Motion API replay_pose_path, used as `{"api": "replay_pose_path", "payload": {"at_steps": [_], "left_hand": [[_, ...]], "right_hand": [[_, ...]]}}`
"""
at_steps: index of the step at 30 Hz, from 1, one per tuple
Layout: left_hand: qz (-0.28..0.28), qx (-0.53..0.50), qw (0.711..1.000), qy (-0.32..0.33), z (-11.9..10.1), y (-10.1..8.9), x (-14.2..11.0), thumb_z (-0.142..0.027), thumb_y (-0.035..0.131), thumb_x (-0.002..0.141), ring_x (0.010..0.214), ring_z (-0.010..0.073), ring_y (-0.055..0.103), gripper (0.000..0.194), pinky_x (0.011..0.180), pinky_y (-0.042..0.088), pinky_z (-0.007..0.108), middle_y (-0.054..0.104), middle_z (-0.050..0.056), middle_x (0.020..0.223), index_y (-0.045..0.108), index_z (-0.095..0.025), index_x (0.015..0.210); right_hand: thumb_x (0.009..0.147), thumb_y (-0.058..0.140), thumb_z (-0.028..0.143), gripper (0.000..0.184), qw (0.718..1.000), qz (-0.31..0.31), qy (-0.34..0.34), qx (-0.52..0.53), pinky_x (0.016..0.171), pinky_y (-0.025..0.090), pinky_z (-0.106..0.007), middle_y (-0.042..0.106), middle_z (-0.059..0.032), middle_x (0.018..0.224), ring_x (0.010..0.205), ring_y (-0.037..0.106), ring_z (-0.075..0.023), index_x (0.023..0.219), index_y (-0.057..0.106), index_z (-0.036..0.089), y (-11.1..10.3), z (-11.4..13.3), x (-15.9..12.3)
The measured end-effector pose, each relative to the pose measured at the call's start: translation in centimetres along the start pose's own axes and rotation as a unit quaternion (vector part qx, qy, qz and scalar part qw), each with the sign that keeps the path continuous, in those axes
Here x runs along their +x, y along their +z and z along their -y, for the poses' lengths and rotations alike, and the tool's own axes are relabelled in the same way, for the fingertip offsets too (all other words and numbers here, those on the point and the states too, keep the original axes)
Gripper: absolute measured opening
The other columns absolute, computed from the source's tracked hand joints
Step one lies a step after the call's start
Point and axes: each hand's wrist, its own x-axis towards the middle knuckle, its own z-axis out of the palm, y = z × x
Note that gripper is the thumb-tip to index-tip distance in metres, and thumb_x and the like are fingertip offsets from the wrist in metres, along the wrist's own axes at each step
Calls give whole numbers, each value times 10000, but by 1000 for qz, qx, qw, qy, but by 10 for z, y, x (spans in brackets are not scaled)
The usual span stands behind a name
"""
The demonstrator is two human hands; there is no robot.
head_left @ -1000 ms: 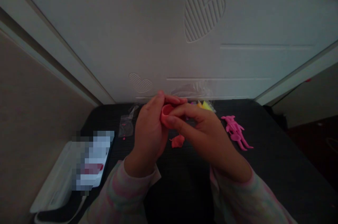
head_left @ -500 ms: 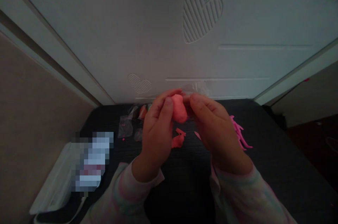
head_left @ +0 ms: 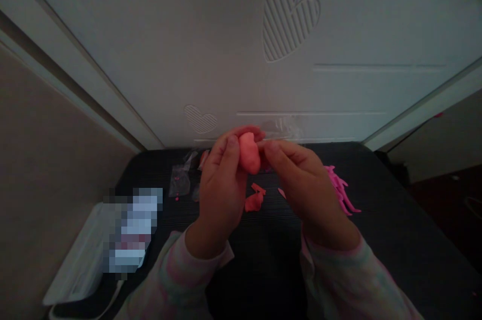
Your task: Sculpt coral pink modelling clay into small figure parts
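A coral-pink lump of modelling clay [head_left: 249, 154] is held up above the dark table. Around its left side my left hand [head_left: 222, 179] is closed, thumb on the near face and fingers behind. My right hand [head_left: 301, 174] has thumb and fingers pressed together, with fingertips at the lump's right edge; their exact grip is partly hidden. Below the hands lie a smaller coral clay piece [head_left: 254, 202] and a short flat orange strip [head_left: 258, 189]. The tip of a pale pink pointed piece [head_left: 281, 193] shows beside my right hand.
Bright pink plastic tools [head_left: 341, 189] lie right of my right hand. Small clear bags [head_left: 179, 181] are at the back left. A blurred-out phone-like item [head_left: 133, 232] with a white cable rests by a white case [head_left: 75, 259]. A white panel [head_left: 226, 59] with hearts rises behind the table.
Both hands have shifted slightly left with the clay. The lump now looks more tilted and narrower, and the right fingertips have moved along with it.
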Motion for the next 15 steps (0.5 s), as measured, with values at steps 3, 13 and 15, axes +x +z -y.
{"api": "replay_pose_path", "payload": {"at_steps": [3, 13, 15], "left_hand": [[-26, -19, 999, -11, -3, 2, 0, -279, 389, 884, 908, 133, 617, 263, 797, 492, 254, 668, 19, 909, 640, -203, 864], [-17, -50, 998, -25, -2, 4, 0, -256, 384, 891, 892, 118, 630, 268, 822, 485, 242, 672, 8, 890, 643, -197, 853], [-25, -56, 997, -35, -2, 4, 0, -253, 370, 897, 885, 119, 634, 276, 819, 487, 247, 674, 8, 881, 636, -192, 856]], "right_hand": [[711, 672, 275, 136, 998, 3, -22, -64, 721, 441, -254, 650, 31, 815, 771, 575, -116, 840, 666, 232, 2, 3, -2], [842, 503, 242, 194, 993, -6, -42, -108, 631, 418, -235, 615, 27, 688, 675, 552, -99, 718, 643, 189, 1, 4, -2], [860, 471, 249, 209, 992, 0, -62, -108, 693, 427, -249, 641, 15, 767, 755, 574, -109, 766, 650, 199, 1, 4, -2]]}}
